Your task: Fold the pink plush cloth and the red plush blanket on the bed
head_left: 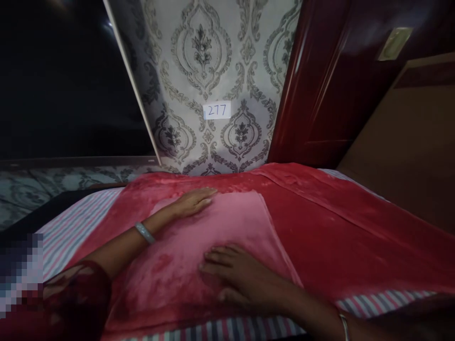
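Both palms lay flat, fingers spread, gripping nothing: left hand and right hand pressed the folded pink plush blanket beneath them, seemingly smoothing it; red velvet spread lay alongside.

The bed is covered by a sheet with pink, white and grey stripes, showing at the left edge and along the near edge. A red plush blanket lies spread over most of it, reaching the patterned wall. A folded pink blanket rests on the red one.
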Available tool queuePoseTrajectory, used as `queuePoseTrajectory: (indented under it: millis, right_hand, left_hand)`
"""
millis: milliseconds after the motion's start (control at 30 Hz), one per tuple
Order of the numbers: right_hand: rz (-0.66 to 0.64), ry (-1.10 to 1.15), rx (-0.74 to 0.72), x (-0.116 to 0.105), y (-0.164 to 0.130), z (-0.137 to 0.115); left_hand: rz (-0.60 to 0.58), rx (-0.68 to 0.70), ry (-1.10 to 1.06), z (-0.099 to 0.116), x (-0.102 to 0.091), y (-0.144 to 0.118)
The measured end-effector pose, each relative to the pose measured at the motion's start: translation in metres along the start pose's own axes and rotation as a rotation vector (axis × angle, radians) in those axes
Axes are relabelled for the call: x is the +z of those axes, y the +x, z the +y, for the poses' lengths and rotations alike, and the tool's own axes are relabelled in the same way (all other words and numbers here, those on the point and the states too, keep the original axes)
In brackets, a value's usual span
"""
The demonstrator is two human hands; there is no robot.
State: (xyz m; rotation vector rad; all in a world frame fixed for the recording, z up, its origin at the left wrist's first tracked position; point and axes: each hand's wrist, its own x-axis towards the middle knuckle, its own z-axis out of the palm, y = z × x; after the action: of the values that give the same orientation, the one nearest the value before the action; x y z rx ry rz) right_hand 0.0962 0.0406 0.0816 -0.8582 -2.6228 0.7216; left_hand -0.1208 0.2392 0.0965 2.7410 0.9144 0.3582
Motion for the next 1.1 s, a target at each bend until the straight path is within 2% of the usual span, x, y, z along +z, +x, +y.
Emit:
queuePoseTrajectory:
  millis: [67, 167, 233, 333, 467, 567, 667, 733, 867, 967, 1033, 1100]
  right_hand:
    - [0.03, -0.034, -0.048, -0.002, 0.018, -0.007]
    - [-0.063, -0.083, -0.184, 0.005, 0.045, -0.012]
    - [-0.119, -0.108, -0.239, 0.015, 0.053, -0.012]
    - [-0.134, -0.083, -0.243, 0.025, 0.054, -0.008]
    - [-0.157, -0.008, -0.245, 0.026, 0.052, -0.004]
    - [-0.166, 0.015, -0.22, 0.024, 0.053, -0.004]
    - [-0.162, 0.006, -0.209, 0.024, 0.054, -0.004]
    - [-0.147, -0.021, -0.223, 0.025, 0.054, -0.003]
    - [-0.11, -0.07, -0.248, 0.031, 0.055, 0.0]
    - [-0.101, -0.09, -0.25, 0.033, 0.056, 0.002]
    - [-0.098, -0.103, -0.242, 0.034, 0.056, 0.001]
    - [-0.091, -0.112, -0.219, 0.033, 0.051, 0.0]
  left_hand:
    - [-0.043, 0.045, -0.016, 0.006, -0.006, -0.015]
    - [-0.127, 0.045, 0.024, 0.005, -0.002, -0.034]
    - [-0.145, 0.002, 0.086, -0.003, 0.006, -0.044]
    - [-0.129, -0.049, 0.137, -0.02, 0.019, -0.054]
    - [-0.155, -0.044, 0.142, -0.04, 0.02, -0.052]
    - [-0.156, -0.146, 0.15, -0.054, 0.013, -0.046]
    - [-0.103, -0.25, 0.131, -0.066, 0.011, -0.044]
    - [-0.059, -0.262, 0.133, -0.069, 0.013, -0.045]
    - [-0.02, -0.27, 0.221, -0.064, 0.013, -0.045]
    - [-0.026, -0.295, 0.32, -0.053, 0.005, -0.049]
    - [-0.04, -0.304, 0.353, -0.042, -0.003, -0.06]
    - [-0.061, -0.292, 0.352, -0.026, -0.008, -0.081]
